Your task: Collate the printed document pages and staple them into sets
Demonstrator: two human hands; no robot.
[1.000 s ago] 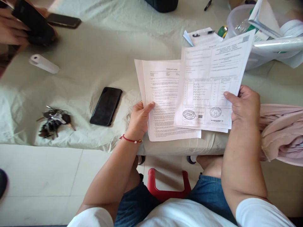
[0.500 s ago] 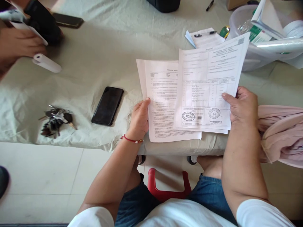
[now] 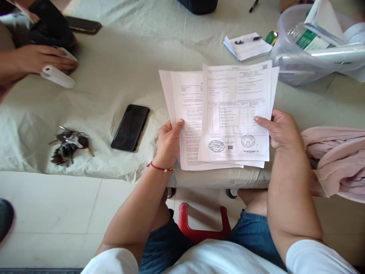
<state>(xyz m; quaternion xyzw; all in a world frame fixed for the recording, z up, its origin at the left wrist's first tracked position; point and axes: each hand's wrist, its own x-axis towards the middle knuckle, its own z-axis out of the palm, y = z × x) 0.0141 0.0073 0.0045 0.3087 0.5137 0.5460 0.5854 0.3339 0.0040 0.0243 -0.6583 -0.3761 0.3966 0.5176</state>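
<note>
My left hand (image 3: 170, 140) pinches the left edge of some printed sheets (image 3: 190, 125), its thumb on top. My right hand (image 3: 282, 127) grips the right edge of other sheets, the uppermost a stamped form (image 3: 235, 114) with a table and two oval stamps. The form overlaps the right part of the left-hand sheets and hides much of their text. Both sets are held over the front of the cloth-covered table (image 3: 154, 49). A black smartphone (image 3: 130, 128) lies left of my left hand. Right of my right forearm is a bunched pink cloth (image 3: 339, 160).
A bunch of keys (image 3: 71, 144) lies at the left. Another person's hand (image 3: 42, 59) rests by a white paper roll (image 3: 58, 76), near a second phone (image 3: 83, 25). At the back right stand a clear plastic tub (image 3: 299, 62) and a notepad with a pen (image 3: 248, 46).
My right hand has moved left and slightly down with the stamped form, which now covers more of the left-hand sheets. My left hand has barely moved. The other person's hand has shifted right.
</note>
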